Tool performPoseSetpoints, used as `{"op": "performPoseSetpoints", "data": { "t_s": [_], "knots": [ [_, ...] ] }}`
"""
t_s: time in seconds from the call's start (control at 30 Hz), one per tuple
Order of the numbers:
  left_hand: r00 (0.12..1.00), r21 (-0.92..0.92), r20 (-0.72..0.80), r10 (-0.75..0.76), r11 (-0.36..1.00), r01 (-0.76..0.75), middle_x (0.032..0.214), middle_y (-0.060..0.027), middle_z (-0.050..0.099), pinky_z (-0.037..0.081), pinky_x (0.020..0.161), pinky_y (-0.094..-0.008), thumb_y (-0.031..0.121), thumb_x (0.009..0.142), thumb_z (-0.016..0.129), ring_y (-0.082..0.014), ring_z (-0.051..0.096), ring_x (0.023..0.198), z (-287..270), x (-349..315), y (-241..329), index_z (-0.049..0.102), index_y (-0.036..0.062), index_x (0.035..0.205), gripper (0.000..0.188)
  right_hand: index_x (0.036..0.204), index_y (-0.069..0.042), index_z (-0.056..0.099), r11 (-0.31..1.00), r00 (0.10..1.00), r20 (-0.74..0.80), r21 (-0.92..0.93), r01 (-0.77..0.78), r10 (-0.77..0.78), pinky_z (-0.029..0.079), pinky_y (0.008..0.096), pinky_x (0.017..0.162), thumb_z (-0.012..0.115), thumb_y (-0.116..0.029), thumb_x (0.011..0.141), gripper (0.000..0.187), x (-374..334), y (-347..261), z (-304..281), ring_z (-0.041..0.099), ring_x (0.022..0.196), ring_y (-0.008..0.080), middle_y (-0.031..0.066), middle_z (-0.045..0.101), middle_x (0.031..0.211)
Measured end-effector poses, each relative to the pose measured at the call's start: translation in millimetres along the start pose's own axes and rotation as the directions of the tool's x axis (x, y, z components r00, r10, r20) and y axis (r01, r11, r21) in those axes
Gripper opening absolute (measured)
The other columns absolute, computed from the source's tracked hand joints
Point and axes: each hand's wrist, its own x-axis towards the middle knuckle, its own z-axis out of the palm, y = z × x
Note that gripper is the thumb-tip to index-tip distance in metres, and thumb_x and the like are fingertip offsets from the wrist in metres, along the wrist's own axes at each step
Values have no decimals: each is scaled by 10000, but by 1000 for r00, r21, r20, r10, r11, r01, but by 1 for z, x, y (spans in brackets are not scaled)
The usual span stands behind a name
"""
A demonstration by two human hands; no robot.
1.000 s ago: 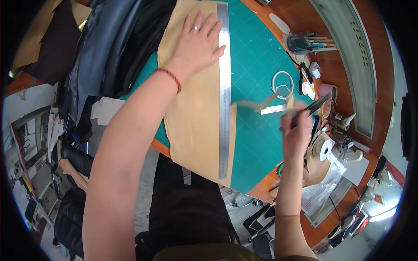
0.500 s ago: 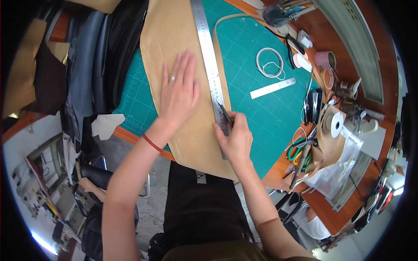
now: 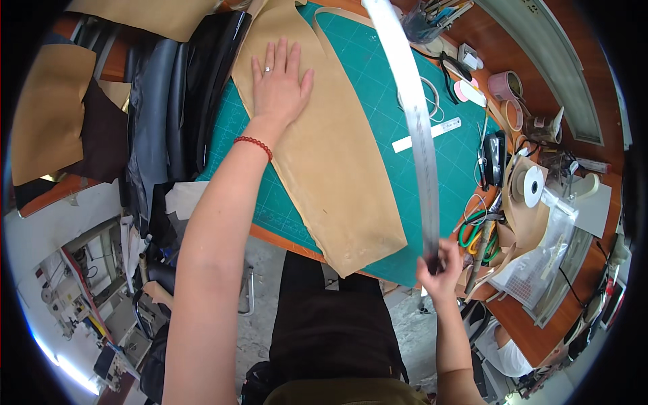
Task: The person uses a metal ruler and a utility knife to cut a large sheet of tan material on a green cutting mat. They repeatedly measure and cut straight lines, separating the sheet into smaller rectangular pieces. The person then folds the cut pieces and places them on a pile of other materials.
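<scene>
A long tan leather piece (image 3: 337,175) lies across a green cutting mat (image 3: 368,81), its near end reaching over the table edge. My left hand (image 3: 280,88) rests flat on its far part, fingers spread. At the right, my right hand (image 3: 442,270) grips the near end of a long metal ruler (image 3: 417,125), which is raised over the mat, away from the leather. Something dark shows at those fingers; I cannot tell whether it is a tool. A short steel ruler (image 3: 405,144) and a coil of pale cord (image 3: 432,94) lie partly behind the long ruler.
Dark leather rolls (image 3: 182,101) stand at the left beside brown pieces (image 3: 54,108). Along the right edge are a white spool (image 3: 533,185), green-handled scissors (image 3: 466,235), a black stapler-like tool (image 3: 495,158) and a pen cup (image 3: 424,23). A person's white sleeve (image 3: 509,354) shows lower right.
The long ruler has been lifted off the leather and moved right in my right hand. My left hand has moved farther up the leather. The leather's near end now lies farther right.
</scene>
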Motion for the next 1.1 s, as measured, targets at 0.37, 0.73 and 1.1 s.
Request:
{"op": "performPoseSetpoints", "data": {
  "t_s": [0.37, 0.73, 1.1],
  "knots": [
    [997, -195, 6, -77, 978, 77, 1344, -139, 560, 374, 1079, -513, 215, 955, 629, -323, 533, 1227, -40, -25, 45, 524, 83, 1385, 462, 1056, -20, 568, 985, 983, 99, 67, -159, 152, 521, 295, 576, 787, -64, 736, 391, -55, 16, 51, 678, 588, 206, 112, 690, 722],
    [999, -312, 21, 43, 949, -34, 1449, -102, 518, 238, 1212, -581, 119, 1002, 522, -321, 425, 1418, -31, -59, 48, 504, 66, 1414, 416, 1072, -27, 571, 997, 996, 54, 42, -71, 68, 486, 283, 554, 775, -61, 732, 397, -58, 13, 68, 619, 551, 178, 98, 630, 671],
    [998, -290, 48, 52, 956, -36, 1477, -90, 514, 244, 1214, -554, 27, 984, 498, -353, 405, 1434, -34, -58, 48, 505, 111, 1438, 461, 1096, -21, 577, 996, 997, 57, 57, -63, 60, 524, 326, 566, 777, -92, 729, 425, -60, 19, 75, 671, 601, 224, 102, 673, 721]
  ]
}}
